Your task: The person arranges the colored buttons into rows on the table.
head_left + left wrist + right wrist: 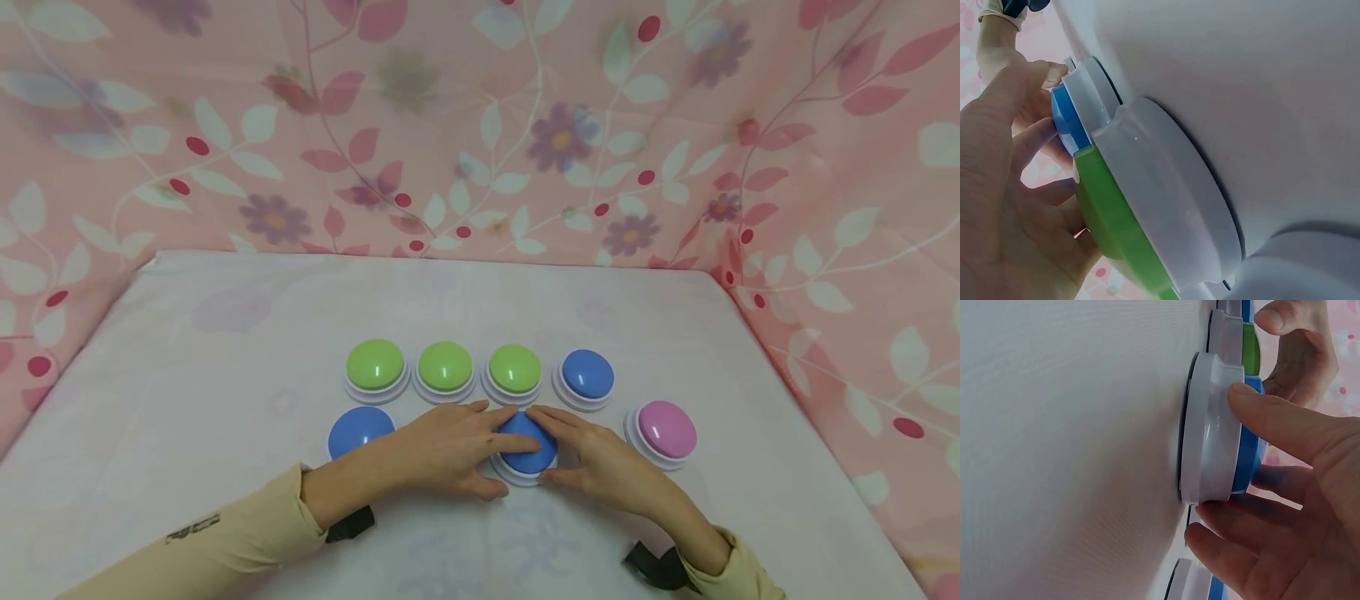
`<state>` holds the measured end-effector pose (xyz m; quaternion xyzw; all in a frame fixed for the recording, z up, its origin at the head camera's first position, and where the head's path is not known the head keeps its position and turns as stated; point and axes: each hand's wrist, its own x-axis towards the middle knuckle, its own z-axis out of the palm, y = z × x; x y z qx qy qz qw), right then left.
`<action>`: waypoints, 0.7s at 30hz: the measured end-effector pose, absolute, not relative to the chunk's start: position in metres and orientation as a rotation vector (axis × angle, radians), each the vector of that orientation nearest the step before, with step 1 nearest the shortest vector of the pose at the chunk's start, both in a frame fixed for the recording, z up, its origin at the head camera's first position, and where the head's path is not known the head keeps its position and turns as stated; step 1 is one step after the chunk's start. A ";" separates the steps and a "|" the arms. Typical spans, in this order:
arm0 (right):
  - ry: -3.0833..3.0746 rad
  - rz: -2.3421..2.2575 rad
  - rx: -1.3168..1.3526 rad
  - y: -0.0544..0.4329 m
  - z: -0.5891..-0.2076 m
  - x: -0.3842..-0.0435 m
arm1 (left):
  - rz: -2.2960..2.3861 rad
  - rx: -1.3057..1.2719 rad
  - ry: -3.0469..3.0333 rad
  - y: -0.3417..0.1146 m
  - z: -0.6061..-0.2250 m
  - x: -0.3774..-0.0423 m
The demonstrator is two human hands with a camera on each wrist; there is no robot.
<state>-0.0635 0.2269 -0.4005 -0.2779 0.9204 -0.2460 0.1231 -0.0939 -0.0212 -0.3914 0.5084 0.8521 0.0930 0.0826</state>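
Note:
A blue dome push button with a white base lies between both hands. My right hand grips its base from the right, thumb at the near rim and other fingers curling round the far side, as the right wrist view shows. My left hand reaches over from the left with fingers spread and fairly straight, one finger lying across the blue dome. Beneath the left palm is a green button, hidden in the head view by that hand.
Behind the hands stand three green buttons and another blue button in a row. A pink button sits to the right, a blue button at left, partly behind the left forearm. Floral cloth rises beyond the white table.

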 end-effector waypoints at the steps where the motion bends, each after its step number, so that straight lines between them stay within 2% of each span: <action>1: 2.687 -0.718 -0.811 0.227 -0.401 -0.064 | 0.273 1.524 2.544 -0.022 -0.392 -0.094; 21: 2.680 -0.767 -0.738 0.229 -0.396 -0.061 | 0.265 1.602 2.527 -0.026 -0.394 -0.094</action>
